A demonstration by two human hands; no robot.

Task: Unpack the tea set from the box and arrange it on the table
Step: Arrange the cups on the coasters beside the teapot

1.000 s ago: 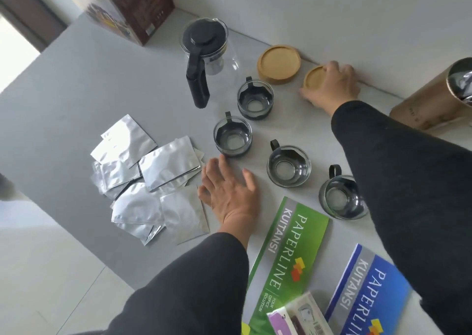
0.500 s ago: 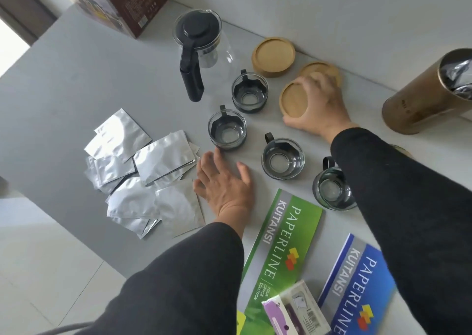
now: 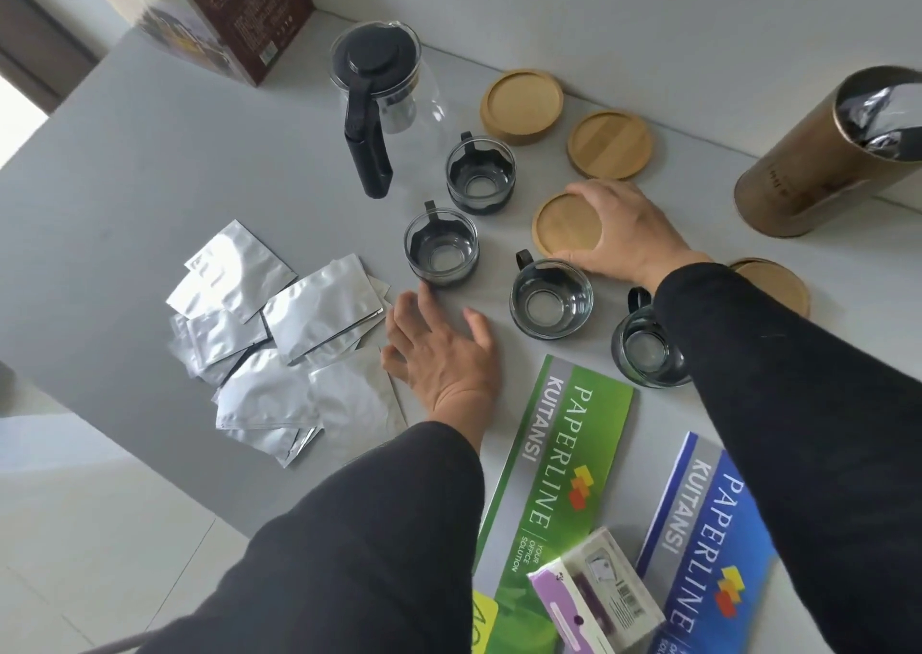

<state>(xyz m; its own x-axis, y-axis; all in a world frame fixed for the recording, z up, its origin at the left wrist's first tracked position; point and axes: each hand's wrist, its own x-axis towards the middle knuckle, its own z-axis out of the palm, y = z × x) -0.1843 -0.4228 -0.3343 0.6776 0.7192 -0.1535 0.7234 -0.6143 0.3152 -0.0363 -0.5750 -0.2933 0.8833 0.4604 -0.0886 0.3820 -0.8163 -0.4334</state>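
Observation:
A glass teapot (image 3: 384,89) with a black lid and handle stands at the back of the grey table (image 3: 149,164). Several glass cups with black handles run diagonally, from one (image 3: 480,174) near the pot to one (image 3: 648,349) by my right sleeve. My right hand (image 3: 623,234) grips a round wooden coaster (image 3: 566,227) lying flat beside the cups. Two more coasters (image 3: 521,107) (image 3: 609,144) lie near the wall and another (image 3: 776,284) shows behind my right arm. My left hand (image 3: 441,349) rests flat on the table, fingers spread, holding nothing.
A brown box (image 3: 234,10) stands at the back left. Silver foil sachets (image 3: 284,344) are heaped left of my left hand. A gold tube (image 3: 818,164) lies at the right. Green (image 3: 554,464) and blue (image 3: 708,543) receipt books and a small packet (image 3: 598,598) lie near me.
My right hand has drawn one coaster from the stack by the wall toward the cups, leaving another behind it. My left hand has stayed in place.

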